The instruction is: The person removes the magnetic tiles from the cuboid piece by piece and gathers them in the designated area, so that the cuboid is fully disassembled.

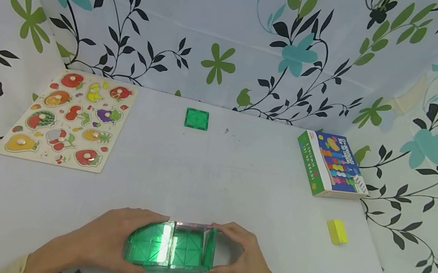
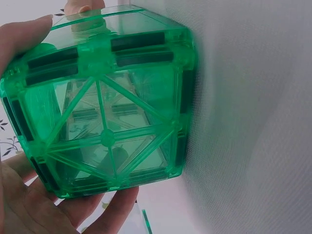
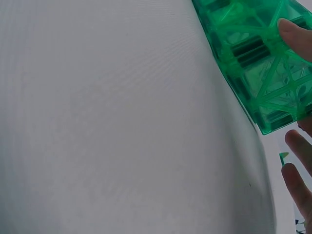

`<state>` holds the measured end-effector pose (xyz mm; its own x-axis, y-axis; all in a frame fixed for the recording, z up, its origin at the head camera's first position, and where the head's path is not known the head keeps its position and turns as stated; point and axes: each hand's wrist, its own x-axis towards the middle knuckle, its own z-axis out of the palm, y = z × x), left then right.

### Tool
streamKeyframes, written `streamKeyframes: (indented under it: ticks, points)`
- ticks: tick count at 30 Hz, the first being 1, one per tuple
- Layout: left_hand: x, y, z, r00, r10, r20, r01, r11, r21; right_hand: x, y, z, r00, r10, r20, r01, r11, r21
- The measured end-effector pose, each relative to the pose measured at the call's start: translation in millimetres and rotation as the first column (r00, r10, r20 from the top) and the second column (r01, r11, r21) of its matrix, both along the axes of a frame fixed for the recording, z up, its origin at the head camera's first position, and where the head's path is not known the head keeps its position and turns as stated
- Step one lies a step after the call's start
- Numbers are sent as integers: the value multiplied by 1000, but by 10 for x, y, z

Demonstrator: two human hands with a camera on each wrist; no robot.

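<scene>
Green see-through box [image 1: 187, 249]: on the white table [image 1: 262, 187], close to the person, between both hands; two squares show side by side on top.
Left hand [image 1: 111, 237]: thumb and fingers bent wide around the box's left end, holding it.
Right hand [image 1: 244, 256]: thumb and fingers curved apart, gripping the box's right end.
Green tile [image 1: 197, 119]: flat, farther back.
Yellow block [image 1: 337, 232]: off to the right.
Blue picture box [image 1: 333, 165]: behind the block.
Fruit board [image 1: 43, 156]: back left.
</scene>
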<state>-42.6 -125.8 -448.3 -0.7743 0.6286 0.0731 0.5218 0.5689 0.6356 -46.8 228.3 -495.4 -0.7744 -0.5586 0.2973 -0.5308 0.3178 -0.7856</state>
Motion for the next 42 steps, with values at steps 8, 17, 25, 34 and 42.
streamKeyframes:
  ticks: [8,17,25,34,42]
  points:
    - [-15,-8,-6,1000,-11,2,11,1000,4,12,-5,19,1000,-11,20,11,1000,-1]
    - [-12,-4,-1,1000,-15,16,14,1000,6,-2,5,4,1000,10,18,-10,1000,-3]
    - [-12,-9,8,1000,-14,6,13,1000,11,-11,29,26,1000,0,-29,1,1000,8]
    - [-14,-22,8,1000,-11,18,11,1000,4,-191,184,174,1000,-17,-25,18,998,63]
    - [-6,-17,-13,999,-15,32,15,1000,5,-768,330,529,990,-58,-126,80,980,179]
